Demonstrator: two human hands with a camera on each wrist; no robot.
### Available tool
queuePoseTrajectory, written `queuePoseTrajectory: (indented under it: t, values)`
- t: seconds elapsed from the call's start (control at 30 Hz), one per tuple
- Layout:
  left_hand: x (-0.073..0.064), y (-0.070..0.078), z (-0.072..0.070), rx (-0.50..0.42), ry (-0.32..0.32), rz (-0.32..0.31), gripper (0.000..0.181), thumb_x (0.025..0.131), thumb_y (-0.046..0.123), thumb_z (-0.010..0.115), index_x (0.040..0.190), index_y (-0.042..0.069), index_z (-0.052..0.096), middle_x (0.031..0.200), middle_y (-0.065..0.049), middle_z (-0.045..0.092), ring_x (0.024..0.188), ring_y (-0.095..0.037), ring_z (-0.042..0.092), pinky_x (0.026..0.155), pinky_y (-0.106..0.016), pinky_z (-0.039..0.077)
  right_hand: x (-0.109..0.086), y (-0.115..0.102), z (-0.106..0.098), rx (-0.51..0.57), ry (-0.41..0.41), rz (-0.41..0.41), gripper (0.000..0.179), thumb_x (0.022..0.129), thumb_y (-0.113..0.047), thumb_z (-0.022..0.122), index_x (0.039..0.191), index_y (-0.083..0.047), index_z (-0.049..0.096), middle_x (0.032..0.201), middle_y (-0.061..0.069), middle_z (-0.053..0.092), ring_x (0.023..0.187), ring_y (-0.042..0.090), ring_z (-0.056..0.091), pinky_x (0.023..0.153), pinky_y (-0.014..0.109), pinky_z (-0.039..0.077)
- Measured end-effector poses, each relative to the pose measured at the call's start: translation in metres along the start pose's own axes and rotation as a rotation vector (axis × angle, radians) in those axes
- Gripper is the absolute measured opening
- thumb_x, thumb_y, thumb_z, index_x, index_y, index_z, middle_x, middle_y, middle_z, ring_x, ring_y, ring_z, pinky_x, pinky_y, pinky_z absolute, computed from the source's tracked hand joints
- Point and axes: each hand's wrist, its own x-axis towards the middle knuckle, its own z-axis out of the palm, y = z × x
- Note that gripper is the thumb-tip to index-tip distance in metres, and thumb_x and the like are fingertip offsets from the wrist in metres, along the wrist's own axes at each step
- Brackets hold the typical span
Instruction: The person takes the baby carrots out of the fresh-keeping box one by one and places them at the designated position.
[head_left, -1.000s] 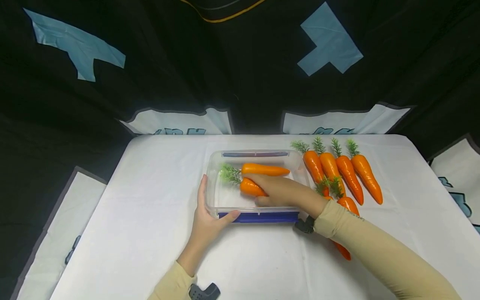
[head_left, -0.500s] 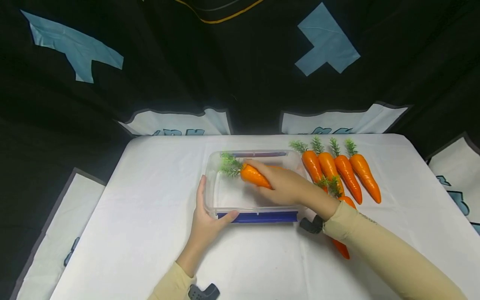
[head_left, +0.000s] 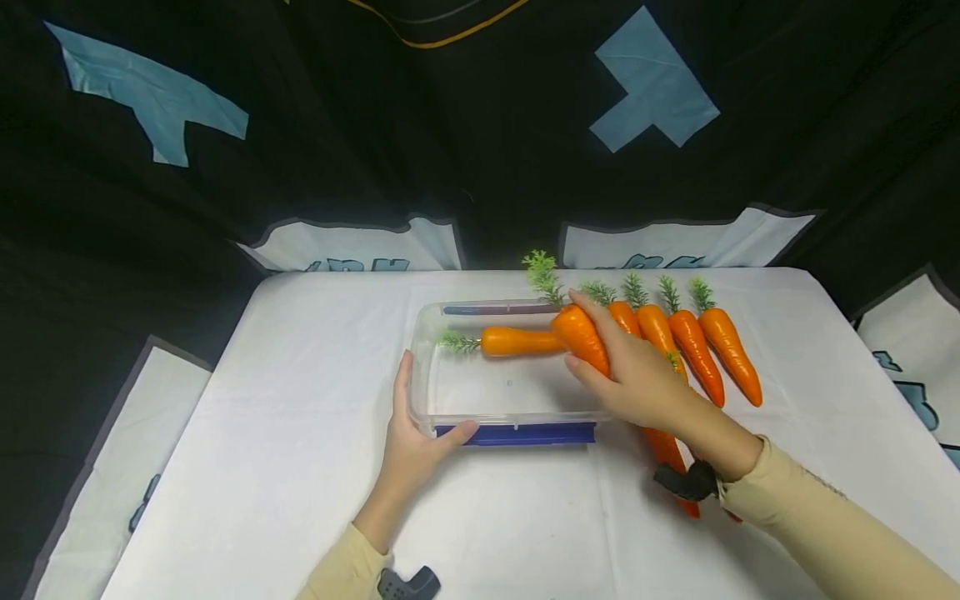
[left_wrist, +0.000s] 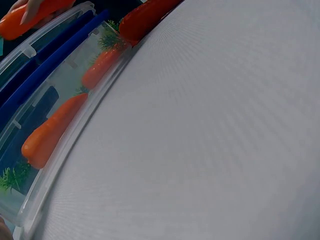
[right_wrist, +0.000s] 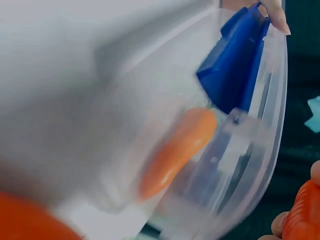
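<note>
A clear plastic food container (head_left: 517, 419) with blue latches stands on the white-covered table. My left hand (head_left: 415, 446) grips its near left corner, thumb on the front rim and fingers along the left side. Inside, one orange carrot (head_left: 517, 341) with a green top lies lengthwise near the far wall; the left wrist view shows this carrot (left_wrist: 55, 130) through the clear wall. Above the container's right end, my right hand (head_left: 645, 375) holds a second carrot (head_left: 581, 335), its leafy top pointing away. In the right wrist view this held carrot (right_wrist: 302, 215) appears at the lower right.
Several carrots (head_left: 697, 354) lie in a slanted row right of the container. More carrots (head_left: 663, 450) lie nearer, partly hidden under my right forearm. A black curtain (head_left: 480, 150) with blue and white patches hangs behind the table (head_left: 300, 400).
My right hand lifts one carrot out of the container's middle and moves right with it, turning its leafy top from leftward to away. The other carrot inside is uncovered. My left hand stays put.
</note>
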Motion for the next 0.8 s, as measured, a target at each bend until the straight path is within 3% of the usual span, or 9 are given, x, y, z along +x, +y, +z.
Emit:
queuePoseTrajectory:
  t: [0.07,0.13,0.2,0.3,0.47,0.6,0.8]
  values:
    - [0.000,0.000,0.000,-0.001,-0.002,0.001,0.120,0.072,0.024,0.090,0.158,0.041,0.007,0.166,0.010,0.015,0.153,-0.019,0.018,0.124,-0.056,0.018,-0.012,0.009,-0.005,0.001,0.028,0.028,0.078,0.098,-0.051,0.054,0.157,-0.045,0.003,0.119,0.016,0.065,0.068,0.019,0.061,0.053,0.028,0.052]
    - [0.000,0.000,0.001,-0.002,-0.002,0.002,0.120,0.072,0.024,0.090,0.158,0.041,0.007,0.166,0.009,0.015,0.153,-0.019,0.017,0.124,-0.056,0.017,-0.024,0.018,-0.008,0.017,0.051,0.052,0.078,0.099,-0.048,0.055,0.157,-0.042,0.003,0.125,0.019,0.062,0.075,0.023,0.064,0.058,0.035,0.057]
    - [0.000,0.001,0.001,-0.001,-0.001,0.003,0.121,0.072,0.024,0.090,0.158,0.041,0.007,0.166,0.008,0.014,0.153,-0.020,0.017,0.124,-0.057,0.017,-0.036,0.029,-0.011,0.037,0.069,0.077,0.080,0.099,-0.044,0.055,0.158,-0.039,0.002,0.137,0.022,0.054,0.087,0.029,0.066,0.069,0.045,0.061]
    - [0.000,0.001,0.000,0.003,0.002,0.002,0.121,0.072,0.025,0.090,0.158,0.042,0.007,0.166,0.008,0.014,0.153,-0.021,0.017,0.123,-0.058,0.017,-0.053,0.044,-0.014,0.051,0.088,0.110,0.080,0.100,-0.042,0.054,0.159,-0.034,0.000,0.141,0.024,0.049,0.101,0.036,0.065,0.081,0.059,0.058]
    - [0.001,0.001,0.001,0.005,0.005,0.002,0.120,0.072,0.024,0.090,0.157,0.044,0.007,0.166,0.010,0.014,0.153,-0.020,0.016,0.124,-0.058,0.017,-0.077,0.065,-0.019,0.064,0.103,0.158,0.082,0.101,-0.036,0.055,0.159,-0.032,-0.002,0.135,0.025,0.049,0.105,0.040,0.061,0.080,0.062,0.058]
    - [0.000,0.000,0.001,0.007,0.002,-0.005,0.120,0.073,0.025,0.089,0.157,0.043,0.007,0.166,0.011,0.013,0.154,-0.019,0.015,0.124,-0.059,0.016,-0.092,0.080,-0.023,0.084,0.093,0.199,0.083,0.102,-0.033,0.054,0.159,-0.034,-0.007,0.140,0.029,0.044,0.110,0.047,0.058,0.081,0.065,0.056]
    - [0.000,0.000,0.000,0.008,0.003,-0.003,0.120,0.072,0.025,0.090,0.158,0.042,0.007,0.166,0.010,0.014,0.153,-0.019,0.016,0.123,-0.059,0.017,-0.109,0.101,-0.022,0.078,0.060,0.243,0.085,0.103,-0.033,0.052,0.158,-0.026,-0.012,0.143,0.036,0.036,0.116,0.053,0.052,0.086,0.071,0.050]
